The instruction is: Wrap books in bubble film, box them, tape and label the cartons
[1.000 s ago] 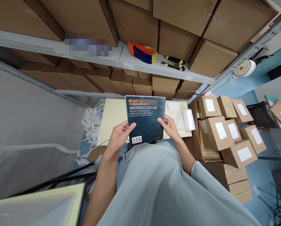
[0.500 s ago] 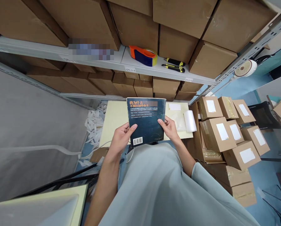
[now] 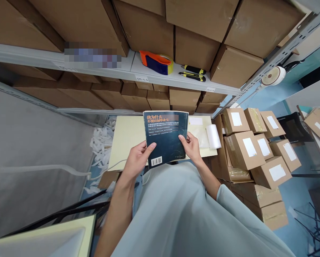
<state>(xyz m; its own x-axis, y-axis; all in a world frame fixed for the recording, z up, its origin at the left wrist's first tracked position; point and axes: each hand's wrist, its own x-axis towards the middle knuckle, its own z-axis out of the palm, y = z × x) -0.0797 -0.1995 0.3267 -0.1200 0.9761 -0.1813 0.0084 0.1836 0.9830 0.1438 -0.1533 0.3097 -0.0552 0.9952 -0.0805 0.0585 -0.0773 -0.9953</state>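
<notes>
two hands (image 3: 137,159) hold a book (image 3: 165,142) near closed, labelled boxes (image 3: 241,151).

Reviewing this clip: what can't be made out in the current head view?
All in the head view:
Book, other side: faces away from the camera.
Left hand and right hand: partly hidden behind the book.
Under the pixelated patch by the shelf: blurred out.
Any print on the box labels: too small.
Pale-rimmed surface: cut off at lower left.

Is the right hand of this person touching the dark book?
Touching. The head view shows it: the right hand has its thumb pressed on the dark book, near the side edge.
</notes>
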